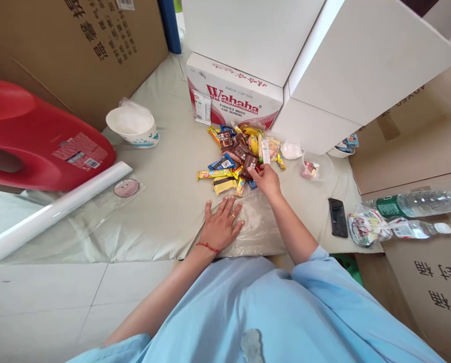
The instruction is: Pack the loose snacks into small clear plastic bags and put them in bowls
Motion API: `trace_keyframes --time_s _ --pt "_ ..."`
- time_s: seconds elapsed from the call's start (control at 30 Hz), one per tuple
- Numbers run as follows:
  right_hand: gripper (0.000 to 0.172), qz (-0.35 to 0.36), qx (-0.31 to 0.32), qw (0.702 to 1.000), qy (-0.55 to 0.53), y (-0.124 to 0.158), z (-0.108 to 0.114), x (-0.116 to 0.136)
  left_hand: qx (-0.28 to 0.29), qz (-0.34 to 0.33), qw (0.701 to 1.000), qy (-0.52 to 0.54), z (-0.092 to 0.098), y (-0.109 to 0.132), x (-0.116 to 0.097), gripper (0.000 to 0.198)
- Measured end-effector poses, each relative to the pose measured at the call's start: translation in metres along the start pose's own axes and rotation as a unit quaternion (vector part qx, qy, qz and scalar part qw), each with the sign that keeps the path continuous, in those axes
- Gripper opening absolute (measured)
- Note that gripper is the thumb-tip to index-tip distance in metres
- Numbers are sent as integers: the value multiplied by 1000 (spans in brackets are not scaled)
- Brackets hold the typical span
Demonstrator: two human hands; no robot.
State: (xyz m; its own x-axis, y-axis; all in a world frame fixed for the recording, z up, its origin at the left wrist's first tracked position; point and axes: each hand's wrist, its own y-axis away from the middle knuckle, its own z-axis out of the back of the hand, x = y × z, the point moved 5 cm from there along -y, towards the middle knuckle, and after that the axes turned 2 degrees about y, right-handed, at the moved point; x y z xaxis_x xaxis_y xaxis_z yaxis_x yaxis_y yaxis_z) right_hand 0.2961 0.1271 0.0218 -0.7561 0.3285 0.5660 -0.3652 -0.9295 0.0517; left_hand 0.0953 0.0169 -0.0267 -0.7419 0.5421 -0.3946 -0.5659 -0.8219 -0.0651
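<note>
A pile of wrapped snacks and candy bars (236, 151) lies on the covered surface in front of a Wahaha water carton (231, 96). My right hand (266, 179) reaches into the near side of the pile, its fingers pinched on a brown chocolate packet (249, 165). My left hand (222, 222) lies flat with fingers spread on a clear plastic bag (254, 224), pressing it against the surface; it wears a ring and a red wrist string.
A red jug (40, 141) and a white roll (55, 212) lie at left, beside a paper bowl (132, 126). White boxes (324, 65) stand behind the pile. A black phone (338, 217), water bottles (418, 204) and cardboard cartons (430, 282) are at right.
</note>
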Motion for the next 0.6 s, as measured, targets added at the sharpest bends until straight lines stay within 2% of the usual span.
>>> trace_keyframes --time_s 0.07,0.13,0.27,0.4,0.5,0.6 --pt "63 -15 -9 998 56 -6 -16 17 -7 -2 1000 1 0 1 0 55" --pt "61 -18 -12 995 97 -3 -22 21 -10 -3 1000 1 1 1 1 56" --pt "49 10 -45 991 129 7 -11 15 -8 -5 1000 5 -1 1 3 56" --pt "56 105 -96 976 168 0 1 29 -7 -5 1000 8 -2 1 4 56" --pt "55 150 -75 962 215 -16 -7 48 -14 -6 1000 9 -2 1 4 55" --pt "50 161 -48 953 251 -30 -23 62 -19 -11 1000 13 -2 1 4 56"
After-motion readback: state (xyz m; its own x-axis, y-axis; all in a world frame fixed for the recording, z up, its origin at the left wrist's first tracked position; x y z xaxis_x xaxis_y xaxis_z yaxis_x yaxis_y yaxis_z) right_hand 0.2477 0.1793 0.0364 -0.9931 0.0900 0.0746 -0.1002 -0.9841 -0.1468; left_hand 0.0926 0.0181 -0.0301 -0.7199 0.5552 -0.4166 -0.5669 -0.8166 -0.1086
